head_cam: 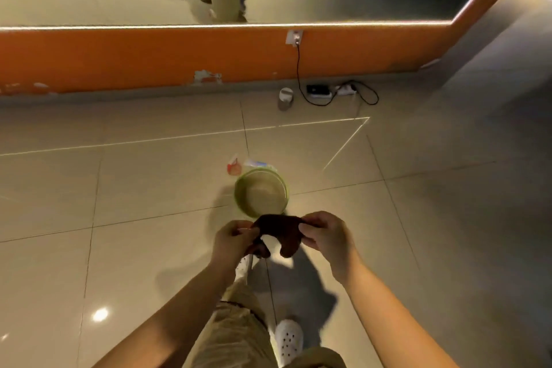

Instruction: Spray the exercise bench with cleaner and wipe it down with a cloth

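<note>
A dark brown cloth hangs stretched between both my hands, above the tiled floor. My left hand pinches its left end and my right hand pinches its right end. Just beyond the cloth a green bucket stands on the floor. A spray bottle with a red trigger lies on the floor behind the bucket. No exercise bench is in view.
An orange wall base with a mirror above it runs across the back. A wall socket feeds a black cable to a power strip and a black device. A grey cup stands near them. My white shoes are below.
</note>
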A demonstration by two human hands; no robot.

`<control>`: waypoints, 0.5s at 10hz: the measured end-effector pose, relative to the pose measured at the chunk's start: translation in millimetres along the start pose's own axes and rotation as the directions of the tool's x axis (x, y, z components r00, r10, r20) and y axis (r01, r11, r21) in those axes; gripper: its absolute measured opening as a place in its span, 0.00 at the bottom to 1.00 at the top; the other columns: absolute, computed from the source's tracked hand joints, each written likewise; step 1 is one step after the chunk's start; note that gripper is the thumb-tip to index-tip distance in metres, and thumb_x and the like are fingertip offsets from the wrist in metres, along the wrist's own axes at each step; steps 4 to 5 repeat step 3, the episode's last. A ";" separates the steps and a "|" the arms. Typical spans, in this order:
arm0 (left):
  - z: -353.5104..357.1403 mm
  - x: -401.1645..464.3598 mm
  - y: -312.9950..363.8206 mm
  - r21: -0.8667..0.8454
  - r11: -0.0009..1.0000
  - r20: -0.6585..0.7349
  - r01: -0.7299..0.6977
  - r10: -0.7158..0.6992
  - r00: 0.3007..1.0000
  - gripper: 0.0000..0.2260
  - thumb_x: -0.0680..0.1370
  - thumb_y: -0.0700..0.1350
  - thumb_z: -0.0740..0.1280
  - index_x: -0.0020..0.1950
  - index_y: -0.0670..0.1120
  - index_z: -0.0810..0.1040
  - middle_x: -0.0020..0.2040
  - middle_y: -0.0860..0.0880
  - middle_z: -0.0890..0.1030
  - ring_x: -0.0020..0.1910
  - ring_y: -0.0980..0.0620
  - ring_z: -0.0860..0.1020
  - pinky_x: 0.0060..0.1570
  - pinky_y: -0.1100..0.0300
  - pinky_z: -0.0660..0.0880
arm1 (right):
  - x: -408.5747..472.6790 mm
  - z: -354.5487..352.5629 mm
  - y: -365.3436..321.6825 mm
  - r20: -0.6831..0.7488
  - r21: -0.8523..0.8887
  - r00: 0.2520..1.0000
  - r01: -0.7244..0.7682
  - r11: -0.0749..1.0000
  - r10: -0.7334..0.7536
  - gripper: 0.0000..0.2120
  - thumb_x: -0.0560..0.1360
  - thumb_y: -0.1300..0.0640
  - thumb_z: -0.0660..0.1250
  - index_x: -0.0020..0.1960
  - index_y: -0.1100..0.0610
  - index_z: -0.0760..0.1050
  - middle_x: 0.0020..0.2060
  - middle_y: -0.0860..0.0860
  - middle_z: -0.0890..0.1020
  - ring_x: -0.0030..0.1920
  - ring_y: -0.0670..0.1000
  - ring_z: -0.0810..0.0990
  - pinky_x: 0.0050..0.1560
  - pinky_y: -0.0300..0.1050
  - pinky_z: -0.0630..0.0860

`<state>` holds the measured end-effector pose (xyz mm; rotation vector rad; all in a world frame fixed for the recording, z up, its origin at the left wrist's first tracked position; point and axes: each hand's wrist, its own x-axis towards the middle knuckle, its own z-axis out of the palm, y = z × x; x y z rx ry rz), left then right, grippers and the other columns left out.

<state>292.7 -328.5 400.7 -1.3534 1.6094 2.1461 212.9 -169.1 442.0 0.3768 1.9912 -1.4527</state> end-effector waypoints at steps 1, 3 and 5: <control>-7.3 44.2 33.5 0.010 0.999 0.026 0.039 -0.040 0.999 0.07 0.74 0.27 0.66 0.48 0.36 0.77 0.38 0.39 0.78 0.29 0.49 0.81 0.30 0.62 0.79 | 41.0 23.9 -16.4 -0.052 0.079 0.995 -0.086 0.993 0.090 0.06 0.76 0.72 0.65 0.46 0.63 0.77 0.36 0.57 0.80 0.32 0.47 0.80 0.33 0.34 0.76; -39.9 129.2 71.5 0.238 0.968 0.162 0.083 -0.123 0.979 0.07 0.76 0.34 0.68 0.50 0.44 0.78 0.47 0.42 0.81 0.46 0.48 0.79 0.48 0.57 0.76 | 128.3 76.1 -28.0 -0.036 0.157 0.985 -0.160 0.975 0.167 0.11 0.77 0.74 0.62 0.51 0.62 0.78 0.39 0.55 0.79 0.39 0.50 0.76 0.32 0.31 0.72; -39.9 129.2 71.5 0.238 0.968 0.162 0.083 -0.123 0.979 0.07 0.76 0.34 0.68 0.50 0.44 0.78 0.47 0.42 0.81 0.46 0.48 0.79 0.48 0.57 0.76 | 128.3 76.1 -28.0 -0.036 0.157 0.985 -0.160 0.975 0.167 0.11 0.77 0.74 0.62 0.51 0.62 0.78 0.39 0.55 0.79 0.39 0.50 0.76 0.32 0.31 0.72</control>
